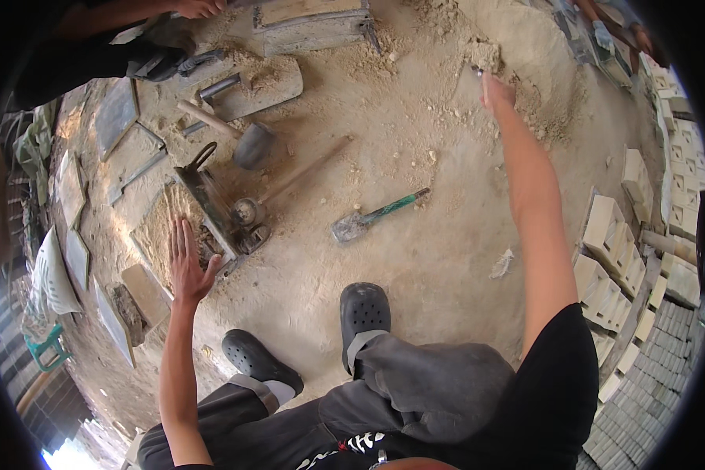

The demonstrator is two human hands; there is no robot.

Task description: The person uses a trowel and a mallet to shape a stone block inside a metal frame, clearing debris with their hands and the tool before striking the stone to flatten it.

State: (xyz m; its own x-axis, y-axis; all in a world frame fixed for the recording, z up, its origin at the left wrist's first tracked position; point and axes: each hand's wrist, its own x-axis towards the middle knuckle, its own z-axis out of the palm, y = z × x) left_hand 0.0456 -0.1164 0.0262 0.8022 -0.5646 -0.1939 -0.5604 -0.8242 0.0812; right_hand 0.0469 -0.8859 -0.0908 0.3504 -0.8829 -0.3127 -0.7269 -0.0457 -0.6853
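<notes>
My left hand (189,262) lies flat with fingers outstretched on sandy material in a metal-edged mould (204,200), close to its dark side bar. My right arm reaches far forward, and my right hand (497,92) is closed round the handle of a tool at the edge of a sand heap (544,86). Sand covers the tool's head, so its kind is unclear. On the ground between my hands is a trowel (351,227) with a green handle. Beyond the mould sits a mallet (252,146) with a black head and wooden handle.
A co-worker's hand (200,8) shows at top left; a gloved hand (603,35) appears at top right. Pale blocks with holes (615,243) are stacked on the right. Flat plates (116,117) lie on the left. A wooden box-like form (313,27) stands at the back.
</notes>
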